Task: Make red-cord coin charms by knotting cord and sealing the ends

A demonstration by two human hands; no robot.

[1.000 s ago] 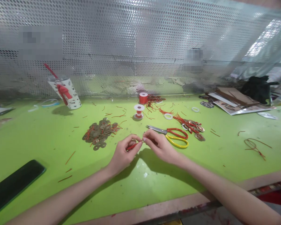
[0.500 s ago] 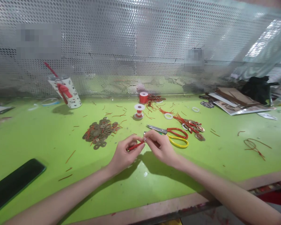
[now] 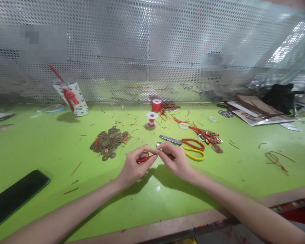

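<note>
A red cord [image 3: 145, 158] is held above the middle of the green worktop [image 3: 127, 210], pinched between the thumb and fingers of the left hand [image 3: 134, 168]; its right end is gripped by the fingertips of the right hand [image 3: 176, 162], and the tip itself is hidden where the hands almost meet. Scissors [image 3: 178, 141] with one red and one yellow handle are laid just beyond the right hand. A pile of coins [image 3: 108, 140] is spread to the left, a bundle of coins with red strings [image 3: 210, 137] is seen farther right, and a thread spool [image 3: 151, 124] is stood beyond the hands.
</note>
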